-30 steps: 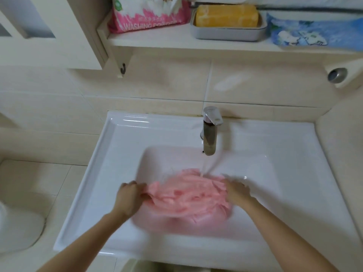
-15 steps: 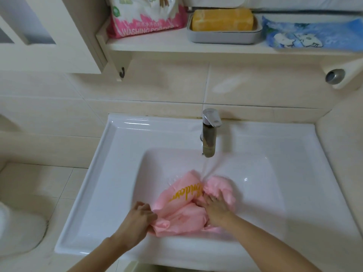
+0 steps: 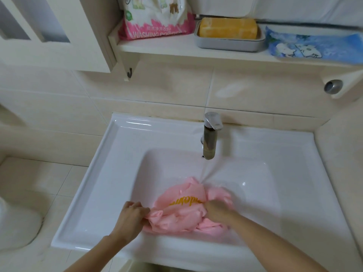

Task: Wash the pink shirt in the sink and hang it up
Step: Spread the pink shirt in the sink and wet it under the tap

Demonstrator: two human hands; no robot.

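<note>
One pink shirt, yellow lettering, bunched and wet in the basin of the sink, held between both hands. The left hand: fingers curled tight round the shirt's left edge. The right hand: blurred, fingers curled into the cloth right of the lettering. One tap, beyond the right hand, running water onto the shirt's far fold. One shelf, well above both hands, bearing soap and washing powder.

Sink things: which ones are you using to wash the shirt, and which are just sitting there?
In use: pink shirt, sink, running tap, left hand gripping the shirt, right hand on it.

Just sitting on the shelf: washing powder bag, yellow soap in its dish, blue packet.
</note>
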